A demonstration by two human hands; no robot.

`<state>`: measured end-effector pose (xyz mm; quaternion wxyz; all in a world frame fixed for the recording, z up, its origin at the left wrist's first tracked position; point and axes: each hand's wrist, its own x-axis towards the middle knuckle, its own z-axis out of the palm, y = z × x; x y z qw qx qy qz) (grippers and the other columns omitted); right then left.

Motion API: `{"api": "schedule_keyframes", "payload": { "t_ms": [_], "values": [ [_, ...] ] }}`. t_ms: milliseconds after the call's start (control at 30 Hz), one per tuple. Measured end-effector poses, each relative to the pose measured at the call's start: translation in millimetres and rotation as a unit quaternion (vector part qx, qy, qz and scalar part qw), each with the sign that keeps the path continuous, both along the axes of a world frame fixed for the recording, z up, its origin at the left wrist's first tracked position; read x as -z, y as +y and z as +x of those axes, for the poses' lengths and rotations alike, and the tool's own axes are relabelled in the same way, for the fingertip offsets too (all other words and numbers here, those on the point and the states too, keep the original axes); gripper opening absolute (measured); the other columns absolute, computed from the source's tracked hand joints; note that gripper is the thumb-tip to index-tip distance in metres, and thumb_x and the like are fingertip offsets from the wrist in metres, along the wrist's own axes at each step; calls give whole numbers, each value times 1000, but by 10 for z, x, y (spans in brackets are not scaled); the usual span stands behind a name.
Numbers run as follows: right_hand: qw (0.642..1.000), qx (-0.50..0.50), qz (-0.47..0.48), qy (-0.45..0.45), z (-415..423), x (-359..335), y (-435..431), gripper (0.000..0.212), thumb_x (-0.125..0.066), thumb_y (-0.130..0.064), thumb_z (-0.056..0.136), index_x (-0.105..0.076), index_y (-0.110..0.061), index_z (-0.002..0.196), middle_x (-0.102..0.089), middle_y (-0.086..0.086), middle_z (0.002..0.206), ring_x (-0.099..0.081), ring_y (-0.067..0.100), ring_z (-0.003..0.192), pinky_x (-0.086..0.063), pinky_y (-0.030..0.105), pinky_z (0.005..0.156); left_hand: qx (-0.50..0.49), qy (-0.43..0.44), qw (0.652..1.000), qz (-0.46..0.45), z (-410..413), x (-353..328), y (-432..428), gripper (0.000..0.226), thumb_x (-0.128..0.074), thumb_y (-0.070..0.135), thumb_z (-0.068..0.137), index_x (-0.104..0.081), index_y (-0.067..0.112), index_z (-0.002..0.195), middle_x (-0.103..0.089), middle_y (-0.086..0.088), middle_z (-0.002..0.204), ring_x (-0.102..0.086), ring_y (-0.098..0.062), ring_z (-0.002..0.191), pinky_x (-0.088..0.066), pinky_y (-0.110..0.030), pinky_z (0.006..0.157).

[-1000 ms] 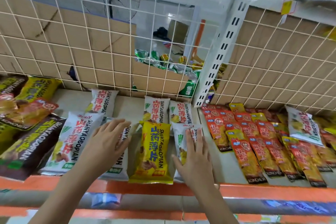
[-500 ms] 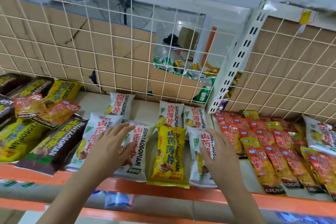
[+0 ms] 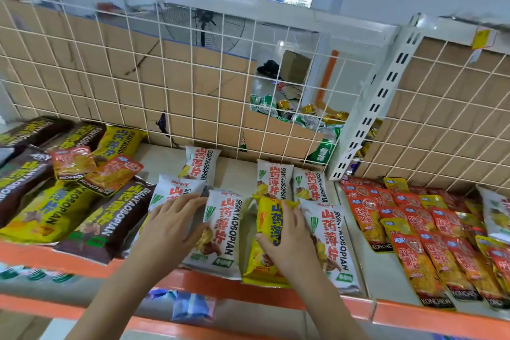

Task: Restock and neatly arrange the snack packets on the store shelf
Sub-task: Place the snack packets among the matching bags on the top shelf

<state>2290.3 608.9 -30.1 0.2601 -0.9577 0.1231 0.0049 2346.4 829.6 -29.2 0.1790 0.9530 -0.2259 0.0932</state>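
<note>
Snack packets (image 3: 273,178) lie flat in short rows on the middle of the shelf (image 3: 220,288), behind its orange front lip, long sides running near to far. Right hand (image 3: 289,246) grasps the yellow packet (image 3: 269,219) in the near row: thumb hooked on its left edge, fingers curled over the top, palm covering the middle. Yellow packet sits between the middle white packet (image 3: 220,232) on its left and the right white packet (image 3: 332,243), touching or overlapping both. Left hand (image 3: 171,226) is released, fingers straight and flat on the left white packet (image 3: 176,188), fingertips reaching the middle white packet's left edge; it holds nothing. Three more white packets lie in the far row by the wire grid (image 3: 138,77), which has cardboard (image 3: 193,91) behind it. Left of the hands: dark brown packets (image 3: 110,226) and big yellow packets (image 3: 47,215), two small red packs (image 3: 110,174) on top, untidy. Right section: many red and yellow sachets (image 3: 414,232) overlapping in rows. Drink cans (image 3: 303,116) show through a gap in the cardboard, far right of centre. Fan (image 3: 204,25) stands beyond the grid.
</note>
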Motion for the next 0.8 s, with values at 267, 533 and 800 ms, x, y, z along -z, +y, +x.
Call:
{"api": "schedule_keyframes", "payload": {
  "t_ms": [267, 533, 800],
  "values": [
    [997, 69, 18, 6, -25, 89, 63, 89, -56, -58, 82, -1, -34, 147, -36, 10, 123, -52, 26, 104, -43, 30, 87, -6, -8, 1000, -11, -28, 44, 177, 54, -34, 50, 81, -61, 22, 118, -61, 4, 122, -61, -22, 107, -48, -41, 86],
    [994, 78, 47, -54, -87, 67, 94, 81, -63, -38, 84, -11, -37, 145, -37, 7, 130, -55, 27, 103, -46, 35, 80, -19, -38, 999, 6, -79, 94, 320, 47, -37, 46, 82, -60, 23, 116, -62, 4, 118, -64, -21, 101, -52, -40, 80],
    [976, 45, 132, -168, 15, -240, -57, 80, -70, -25, 82, -21, -31, 145, -41, 4, 136, -44, 12, 96, -42, 29, 82, -68, -55, 996, 23, -171, -28, 471, 49, -35, 46, 84, -59, 23, 119, -62, 4, 118, -64, -22, 99, -53, -40, 74]
  ]
}}
